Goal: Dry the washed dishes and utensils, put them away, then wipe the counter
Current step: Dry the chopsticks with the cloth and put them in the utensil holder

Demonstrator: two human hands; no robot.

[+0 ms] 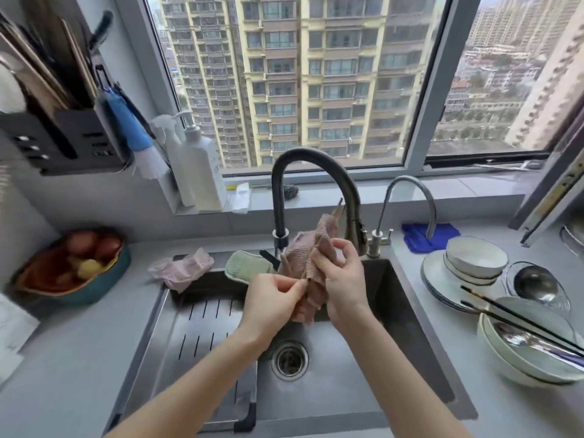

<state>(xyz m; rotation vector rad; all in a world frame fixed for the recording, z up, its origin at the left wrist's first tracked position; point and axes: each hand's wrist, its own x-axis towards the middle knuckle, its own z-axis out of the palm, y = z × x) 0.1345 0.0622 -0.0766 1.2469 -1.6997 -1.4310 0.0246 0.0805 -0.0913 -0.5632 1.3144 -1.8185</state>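
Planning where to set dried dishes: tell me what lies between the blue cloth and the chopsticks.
In the head view, stacked white bowls on plates lie between the blue cloth and the chopsticks.

Grey counter [79, 358]: plates [439, 279], bowls [524, 358], fruit basket [69, 270].

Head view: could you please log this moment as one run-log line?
phase: prepare cloth | hands: left and right both grip pink cloth over sink | dishes: stacked on right counter, untouched

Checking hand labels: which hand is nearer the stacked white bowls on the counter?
Right. The right hand grips the pink cloth over the sink, closer to the stacked white bowls; the left hand holds it farther away.
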